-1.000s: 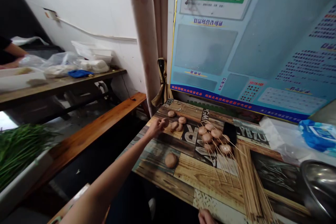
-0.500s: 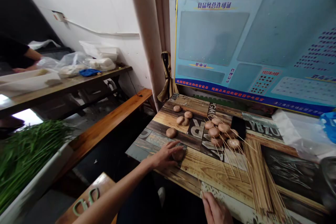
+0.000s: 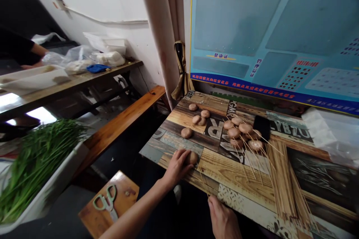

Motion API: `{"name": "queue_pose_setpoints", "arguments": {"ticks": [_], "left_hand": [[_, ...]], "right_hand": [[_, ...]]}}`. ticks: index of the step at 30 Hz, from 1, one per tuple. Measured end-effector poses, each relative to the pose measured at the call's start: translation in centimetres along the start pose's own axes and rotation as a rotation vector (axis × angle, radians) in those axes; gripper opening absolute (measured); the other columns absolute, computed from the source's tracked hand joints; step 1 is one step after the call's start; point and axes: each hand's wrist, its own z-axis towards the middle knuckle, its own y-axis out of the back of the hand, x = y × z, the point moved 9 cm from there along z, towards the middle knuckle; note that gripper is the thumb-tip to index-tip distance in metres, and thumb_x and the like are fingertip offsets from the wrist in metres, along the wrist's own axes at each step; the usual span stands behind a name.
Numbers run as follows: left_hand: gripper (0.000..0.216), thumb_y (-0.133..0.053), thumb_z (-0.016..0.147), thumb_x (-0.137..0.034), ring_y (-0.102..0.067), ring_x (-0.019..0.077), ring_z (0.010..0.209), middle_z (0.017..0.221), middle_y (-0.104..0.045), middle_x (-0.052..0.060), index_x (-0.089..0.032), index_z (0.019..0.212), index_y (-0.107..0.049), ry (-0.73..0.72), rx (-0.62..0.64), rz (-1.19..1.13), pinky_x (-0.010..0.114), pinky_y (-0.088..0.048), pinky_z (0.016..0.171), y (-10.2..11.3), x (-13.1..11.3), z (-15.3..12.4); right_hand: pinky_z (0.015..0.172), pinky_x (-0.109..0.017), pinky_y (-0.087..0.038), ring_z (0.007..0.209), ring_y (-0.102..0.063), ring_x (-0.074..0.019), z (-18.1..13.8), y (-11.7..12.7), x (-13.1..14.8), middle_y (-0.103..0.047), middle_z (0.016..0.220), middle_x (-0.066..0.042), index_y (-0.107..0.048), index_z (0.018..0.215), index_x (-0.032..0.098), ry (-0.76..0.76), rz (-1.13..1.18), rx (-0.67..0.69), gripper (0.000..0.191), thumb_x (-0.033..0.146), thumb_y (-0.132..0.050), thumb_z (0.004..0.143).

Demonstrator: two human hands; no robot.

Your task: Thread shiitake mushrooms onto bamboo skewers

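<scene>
"Fingers of the right hand [image 3: 223, 217] are pinching a thin bamboo stick [image 3: 203, 180] right at the near edge of the table [image 3: 224, 165]!"

"And where is it pointing?"

"At a mushroom [image 3: 192, 158] lying by that same edge, towards the near-left corner. The left hand [image 3: 176, 168] is gripping it, fingers curving close together over the top, thumb bracing the near side."

"Is the tip going in?"

"Can't tell; it's showing right beside the mushroom. I'm judging this to be the lining-up step of skewering. The next move seems to be calling for a steady left grip and a straight push."

"What's lying around them?"

"A bundle of sticks [image 3: 282, 181] is reaching the near edge on the right. Farther in, a loose mushroom [image 3: 186, 133] is sitting near the left edge. Beyond, skewered mushrooms [image 3: 234, 133] are bunching towards the far edge, and four more mushrooms [image 3: 205, 113] are resting towards the far-left corner."
</scene>
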Motion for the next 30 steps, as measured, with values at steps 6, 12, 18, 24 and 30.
{"name": "queue_pose_setpoints", "arguments": {"ticks": [6, 12, 18, 24, 30], "left_hand": [[0.052, -0.063, 0.091, -0.039, -0.057, 0.0283, 0.113, 0.125, -0.058, 0.013, -0.025, 0.139, -0.053, 0.026, -0.009, -0.020, 0.048, -0.051, 0.099, 0.0, -0.1, 0.0], [0.039, -0.054, 0.096, -0.034, -0.056, 0.0258, 0.101, 0.113, -0.058, 0.010, -0.034, 0.134, -0.063, -0.033, 0.017, 0.040, 0.045, -0.052, 0.090, 0.0, -1.3, -0.1], [0.039, -0.046, 0.100, -0.034, -0.052, 0.0235, 0.100, 0.118, -0.057, 0.009, -0.040, 0.134, -0.061, -0.023, 0.015, 0.088, 0.041, -0.051, 0.089, -0.4, -1.3, -0.2], [0.039, -0.044, 0.100, -0.037, -0.053, 0.0249, 0.102, 0.120, -0.056, 0.010, -0.039, 0.135, -0.061, -0.010, 0.021, 0.074, 0.043, -0.050, 0.092, -0.7, -1.2, -0.8], [0.052, -0.054, 0.095, -0.045, -0.057, 0.0257, 0.106, 0.117, -0.057, 0.011, -0.030, 0.145, -0.050, 0.028, -0.100, 0.044, 0.044, -0.049, 0.096, 1.8, 1.9, 3.7]], "right_hand": [[0.048, -0.019, -0.038, 0.046, -0.065, -0.0119, 0.3, -0.1, 0.3, -0.065, 0.054, 0.000, -0.062, 0.082, 0.020, -0.039, -0.021, -0.025, 0.052, 0.032, -0.019, 0.108], [0.046, -0.022, -0.036, 0.045, -0.064, -0.0148, -0.3, -1.8, -0.6, -0.064, 0.053, -0.001, -0.062, 0.081, 0.022, -0.118, -0.055, 0.013, 0.043, 0.024, -0.026, 0.104], [0.046, -0.021, -0.035, 0.048, -0.067, -0.0143, 2.8, -2.7, 0.2, -0.067, 0.055, -0.002, -0.060, 0.078, 0.021, -0.131, -0.088, 0.127, 0.038, 0.007, -0.030, 0.096], [0.052, -0.021, -0.039, 0.063, -0.072, -0.0174, 7.2, -4.4, 0.1, -0.074, 0.070, -0.006, -0.064, 0.088, 0.018, -0.215, -0.161, 0.320, 0.032, 0.001, -0.037, 0.092], [0.052, -0.022, -0.038, 0.067, -0.073, -0.0169, 8.6, -3.9, 0.4, -0.075, 0.073, -0.005, -0.065, 0.086, 0.019, -0.153, -0.152, 0.323, 0.037, -0.003, -0.035, 0.089]]}}
